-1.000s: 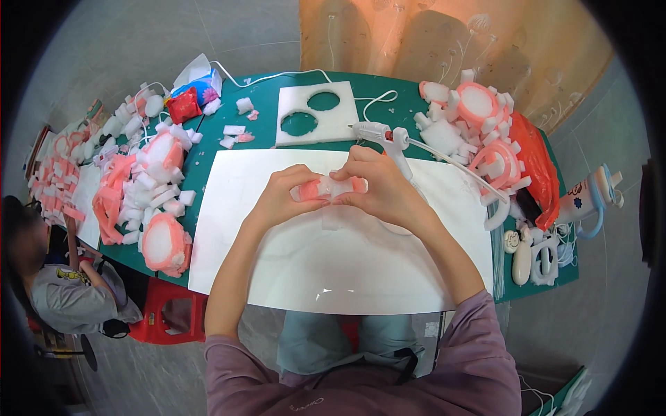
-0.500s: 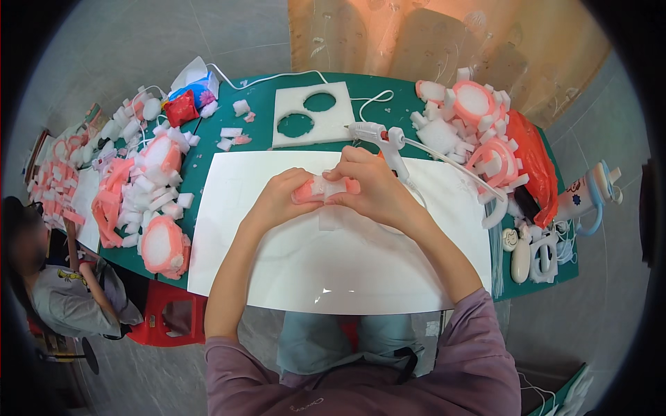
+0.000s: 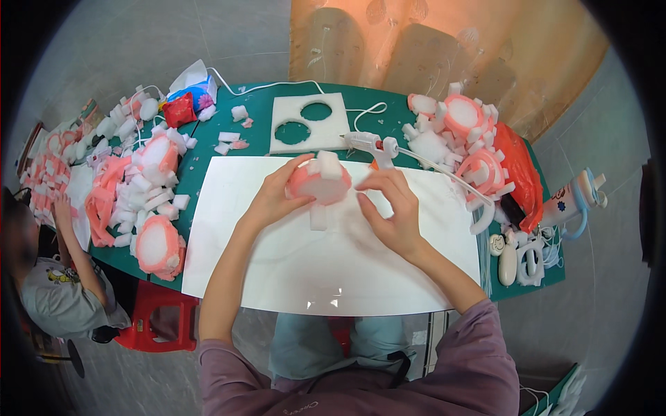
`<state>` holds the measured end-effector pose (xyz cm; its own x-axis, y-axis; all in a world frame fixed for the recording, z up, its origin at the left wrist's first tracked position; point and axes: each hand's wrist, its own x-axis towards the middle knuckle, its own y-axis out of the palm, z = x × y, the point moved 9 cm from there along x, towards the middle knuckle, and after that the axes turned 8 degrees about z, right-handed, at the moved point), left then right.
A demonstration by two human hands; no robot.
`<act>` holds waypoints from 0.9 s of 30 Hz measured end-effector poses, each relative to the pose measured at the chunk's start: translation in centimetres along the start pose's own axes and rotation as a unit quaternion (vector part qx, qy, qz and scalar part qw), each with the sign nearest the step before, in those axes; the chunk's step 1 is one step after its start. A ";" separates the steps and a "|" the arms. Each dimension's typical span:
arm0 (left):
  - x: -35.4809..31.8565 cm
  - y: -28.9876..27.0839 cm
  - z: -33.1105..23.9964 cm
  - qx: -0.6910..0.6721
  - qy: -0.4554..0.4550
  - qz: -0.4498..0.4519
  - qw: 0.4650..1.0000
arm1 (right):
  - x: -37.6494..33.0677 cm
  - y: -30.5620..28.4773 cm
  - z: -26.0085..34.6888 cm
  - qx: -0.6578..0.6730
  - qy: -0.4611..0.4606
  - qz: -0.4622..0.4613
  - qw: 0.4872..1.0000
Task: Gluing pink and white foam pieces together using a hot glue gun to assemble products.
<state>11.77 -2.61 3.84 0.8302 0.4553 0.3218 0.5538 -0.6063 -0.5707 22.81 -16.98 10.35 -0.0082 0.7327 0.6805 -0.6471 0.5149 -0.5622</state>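
My left hand [image 3: 276, 196] grips the left edge of a round foam piece [image 3: 322, 191], pink around its rim with a white face. A small white foam block [image 3: 329, 165] sits on its upper rim, and another pale block [image 3: 318, 219] shows at its lower edge. Just right of the piece, and apart from it, is my right hand [image 3: 394, 211]. Its fingers are bent, with a gap between thumb and forefinger and nothing visible in it. Beyond that hand stands a white glue gun [image 3: 371, 144], a long glue stick running out of its back.
A white board [image 3: 277, 277] lies on the green table [image 3: 243, 104]. Behind it is a foam sheet [image 3: 329, 132] with two round holes. Foam scraps and pink pieces heap up left and right, beside a red bag [image 3: 517, 166] and a cup [image 3: 565, 201]. Another person [image 3: 66, 284] sits at the left.
My right hand has come off the foam piece and moved right and down. The left hand has turned the piece so its round white face shows.
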 end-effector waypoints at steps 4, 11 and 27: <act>-0.1 -1.4 0.0 0.002 -0.024 -0.051 0.998 | -4.5 -1.0 -7.5 -0.003 0.159 -0.030 0.987; -0.6 -2.9 0.7 0.006 -0.021 -0.077 0.997 | -5.0 -1.0 -15.2 0.025 0.302 -0.052 0.952; 0.0 -1.8 -1.1 0.036 0.032 -0.005 0.999 | -6.0 2.1 -18.6 0.245 0.350 0.031 0.904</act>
<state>10.86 -2.19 5.68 0.8287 0.4169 0.3734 0.5573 -0.5533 -0.6191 35.73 -12.00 -3.64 0.3164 0.9439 0.0946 -0.9236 0.3293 -0.1962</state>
